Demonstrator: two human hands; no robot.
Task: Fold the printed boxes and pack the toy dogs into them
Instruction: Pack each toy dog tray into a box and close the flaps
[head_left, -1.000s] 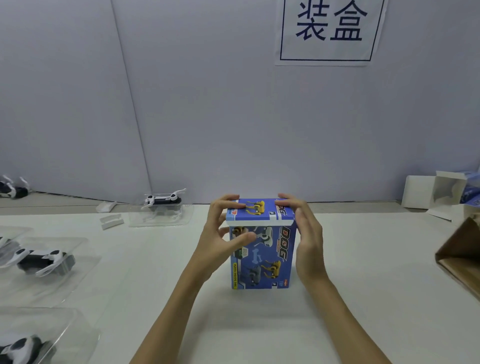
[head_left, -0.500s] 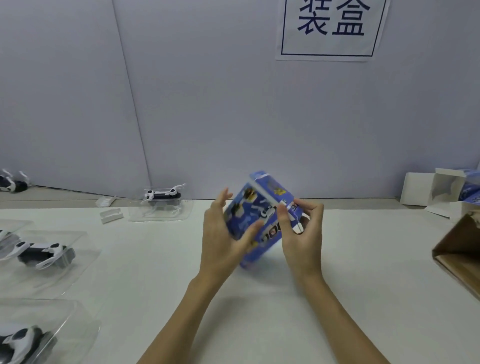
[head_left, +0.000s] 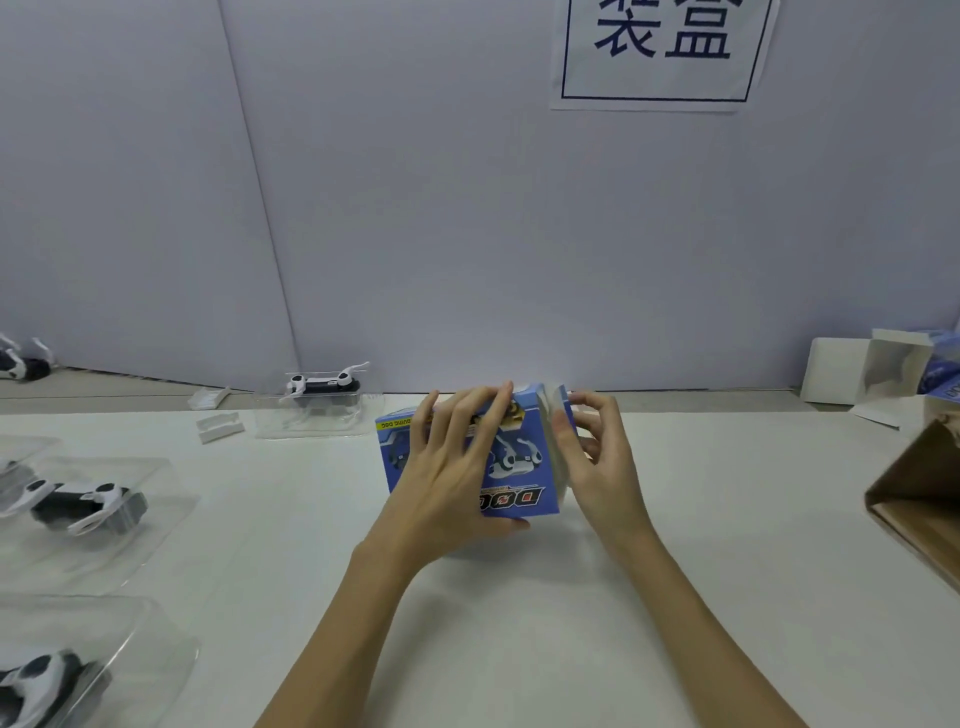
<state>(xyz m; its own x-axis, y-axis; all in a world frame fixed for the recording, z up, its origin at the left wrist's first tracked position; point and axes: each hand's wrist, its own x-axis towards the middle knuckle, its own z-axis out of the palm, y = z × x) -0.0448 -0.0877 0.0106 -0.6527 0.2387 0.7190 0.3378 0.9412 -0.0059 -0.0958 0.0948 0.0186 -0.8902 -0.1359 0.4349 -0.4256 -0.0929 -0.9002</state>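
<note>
You hold the blue printed box (head_left: 511, 467) in both hands above the middle of the white table (head_left: 519, 623), turned so its "DOG" lettering reads upside down to you. Your left hand (head_left: 449, 478) lies across the box's front with the fingers spread over the print and the thumb under its near edge. Your right hand (head_left: 597, 457) grips the box's right end, the fingers curled round a pale flap there. On the left, toy dogs sit in clear plastic trays: one (head_left: 85, 506) beside you, one (head_left: 322, 387) further off by the wall. An opened white box (head_left: 878, 369) stands at the far right, with a brown carton (head_left: 919, 499) nearer.
</note>
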